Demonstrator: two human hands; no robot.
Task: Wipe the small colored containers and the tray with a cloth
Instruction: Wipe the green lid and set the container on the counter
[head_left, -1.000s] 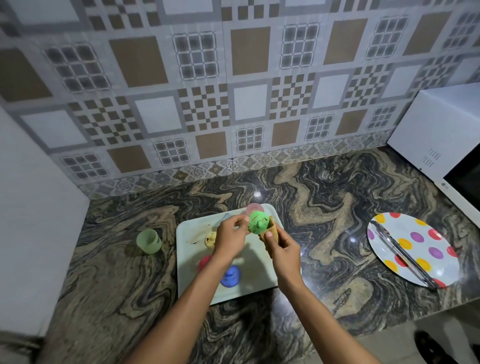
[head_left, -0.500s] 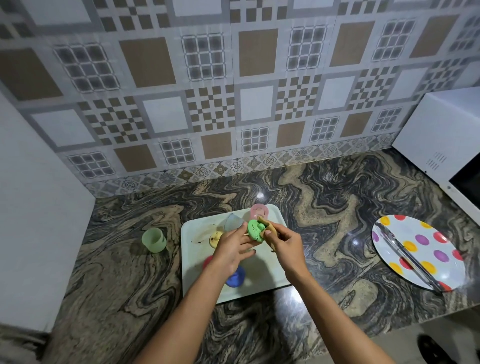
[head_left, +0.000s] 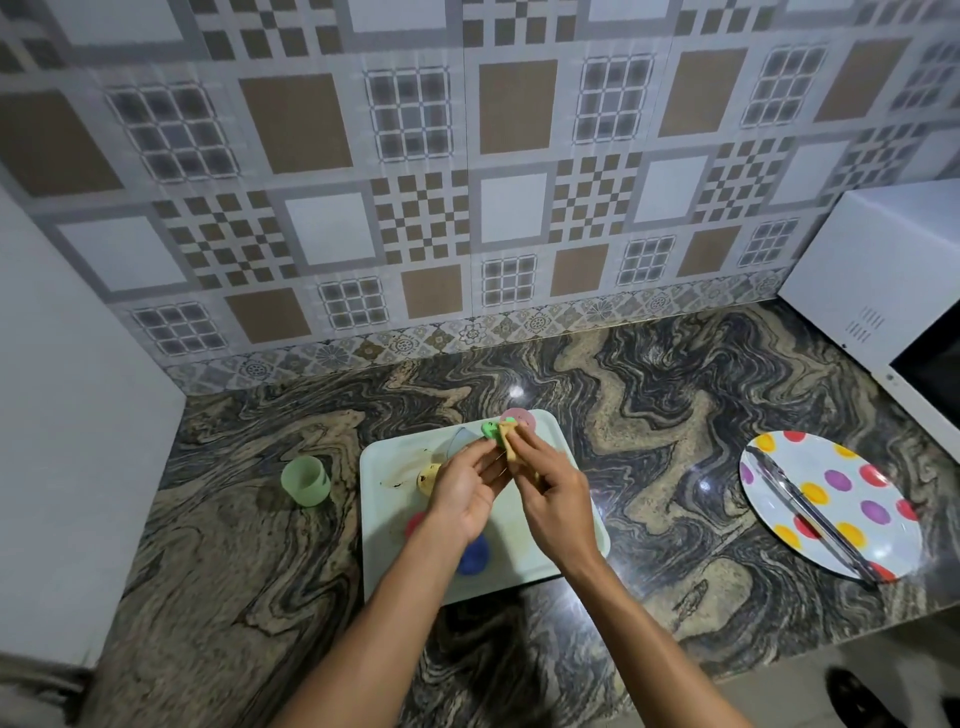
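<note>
Over the far end of the tray (head_left: 375, 525), the left hand (head_left: 465, 491) pinches a green container (head_left: 488, 430) at its fingers' tips. The right hand (head_left: 558, 501) grips a tan cloth (head_left: 511, 442) against it. On the tray sit a pink container (head_left: 521, 417), yellow container (head_left: 428, 478), red container (head_left: 415, 522) and blue container (head_left: 474, 556). A green cup (head_left: 305, 480) stands on the table (head_left: 649, 467), left of the tray.

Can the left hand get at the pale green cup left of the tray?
Probably yes: only bare counter lies before the pale green cup, though the left hand holds a green container.
</note>
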